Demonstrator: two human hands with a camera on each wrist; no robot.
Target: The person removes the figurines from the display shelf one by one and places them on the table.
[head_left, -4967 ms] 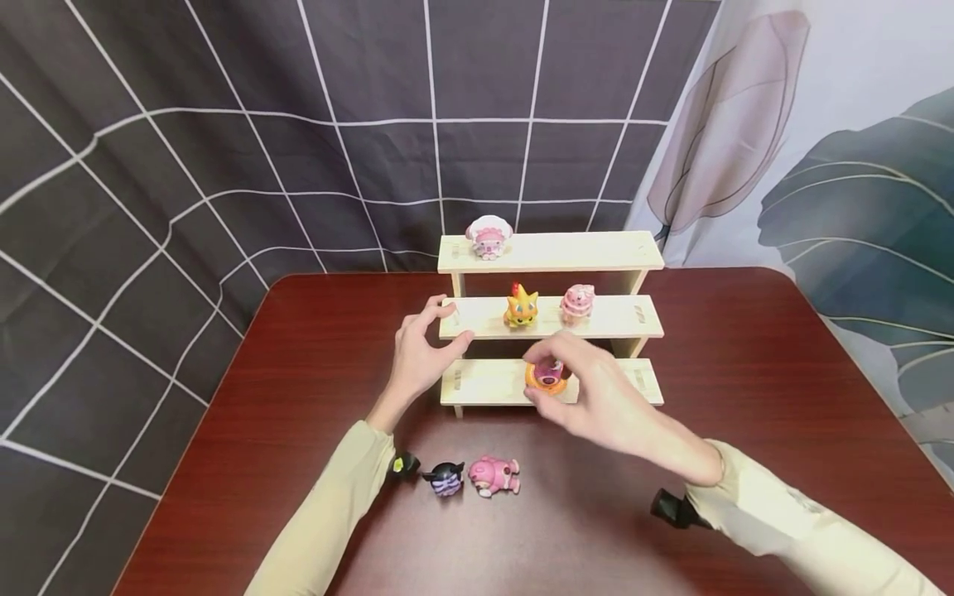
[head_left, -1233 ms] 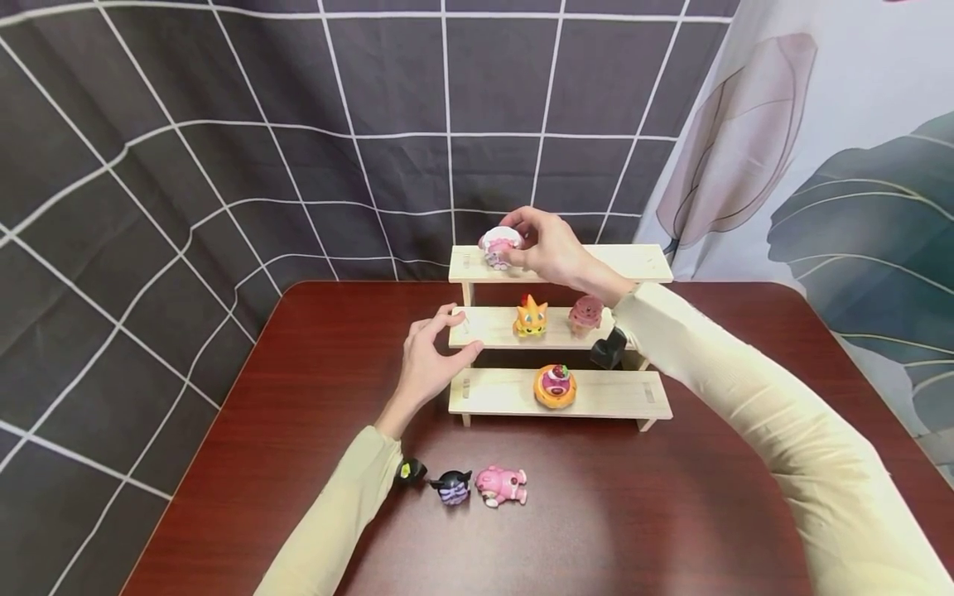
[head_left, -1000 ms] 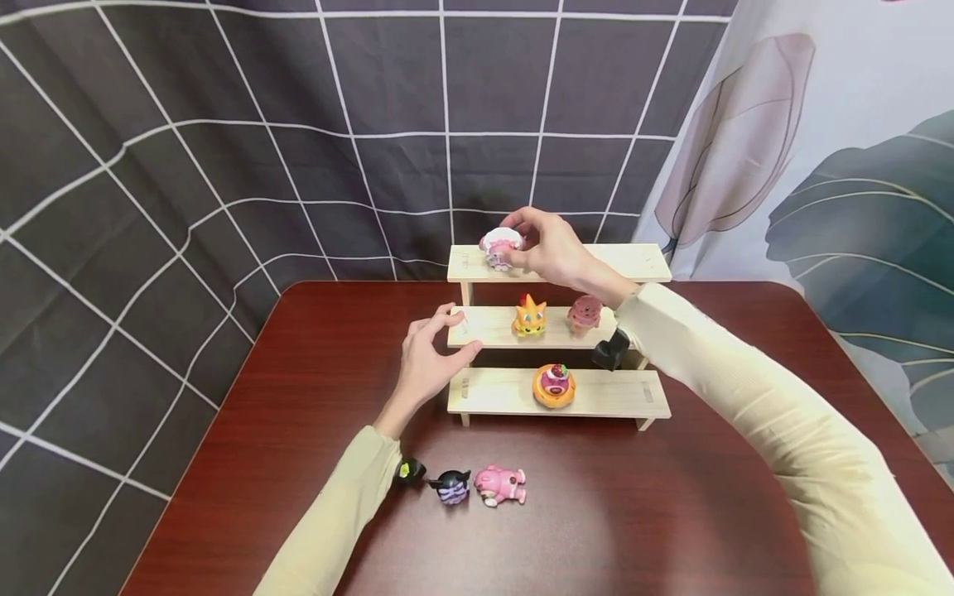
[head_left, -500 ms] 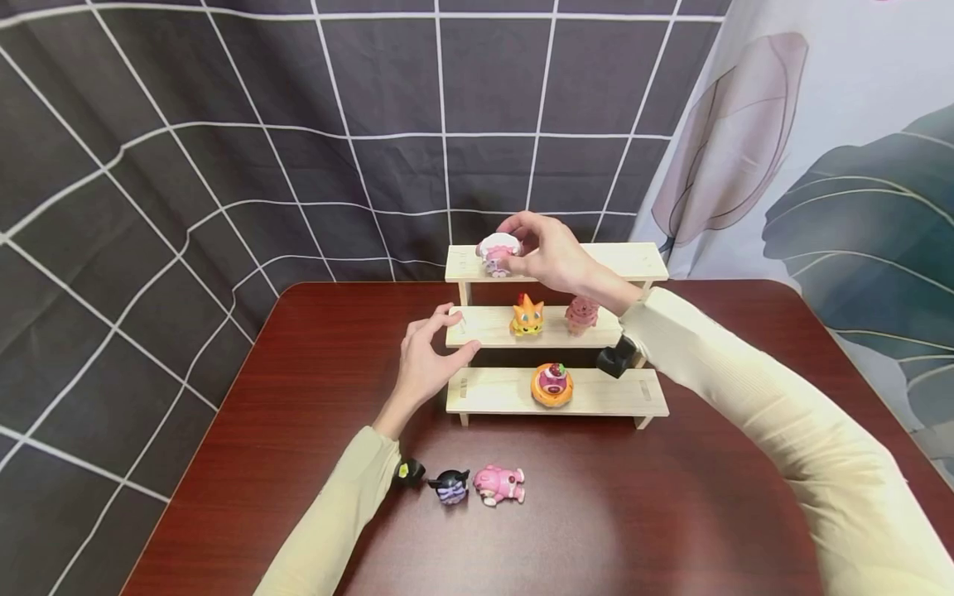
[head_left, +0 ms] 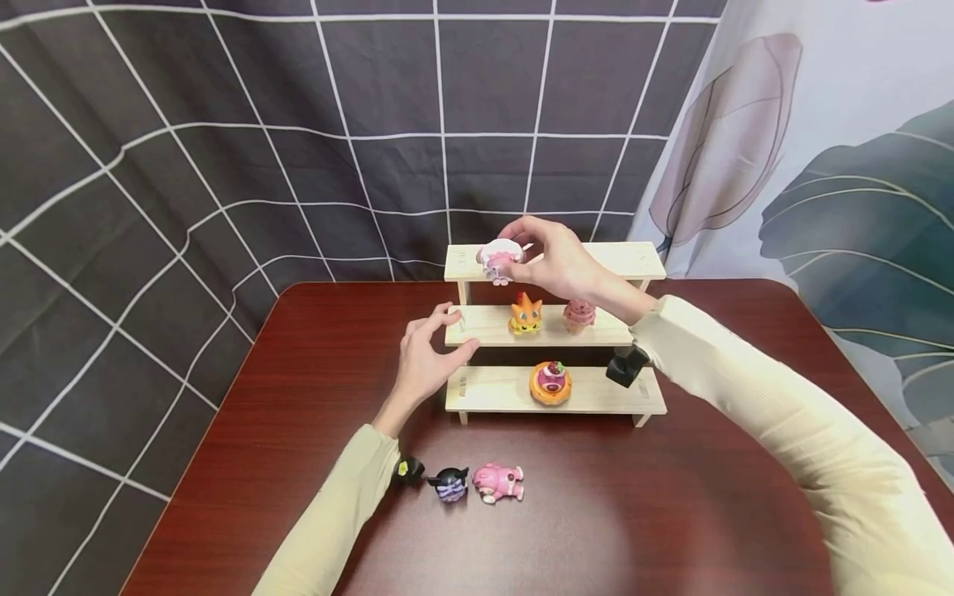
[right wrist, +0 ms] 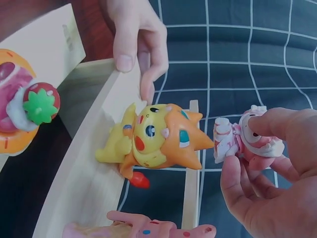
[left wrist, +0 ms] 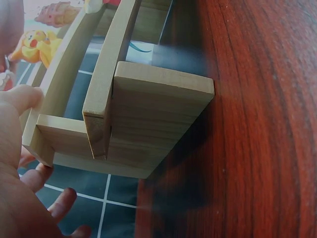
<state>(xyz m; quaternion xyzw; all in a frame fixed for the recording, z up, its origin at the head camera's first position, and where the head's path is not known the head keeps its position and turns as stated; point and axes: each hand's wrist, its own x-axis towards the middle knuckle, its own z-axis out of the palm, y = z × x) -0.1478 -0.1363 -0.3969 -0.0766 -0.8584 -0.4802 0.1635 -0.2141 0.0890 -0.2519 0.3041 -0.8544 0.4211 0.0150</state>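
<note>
My right hand point(head_left: 562, 261) pinches a small pink and white figurine point(right wrist: 245, 136) between thumb and fingers. In the head view it overlaps the front of the top board, and the right wrist view shows its feet free of any board. My left hand point(head_left: 426, 356) grips the left end of the middle board of a three-step wooden shelf point(head_left: 477, 389), thumb at the front edge. On that board stand an orange and yellow figurine point(right wrist: 158, 136) and a pink ice-cream-cone figurine point(head_left: 579, 315). A doughnut-shaped figurine point(head_left: 551, 385) sits on the bottom board.
In front of the shelf, a black and purple figurine point(head_left: 450, 485) and a pink figurine point(head_left: 498, 483) lying down rest on the red-brown table point(head_left: 596, 513). A dark checked curtain point(head_left: 387, 165) hangs behind. Black wrist cameras point(head_left: 628, 366) jut from below both sleeves.
My right hand has left the doughnut figurine on the bottom board and taken the pink and white figurine from the top board, bringing it slightly forward. The left hand stays at the shelf.
</note>
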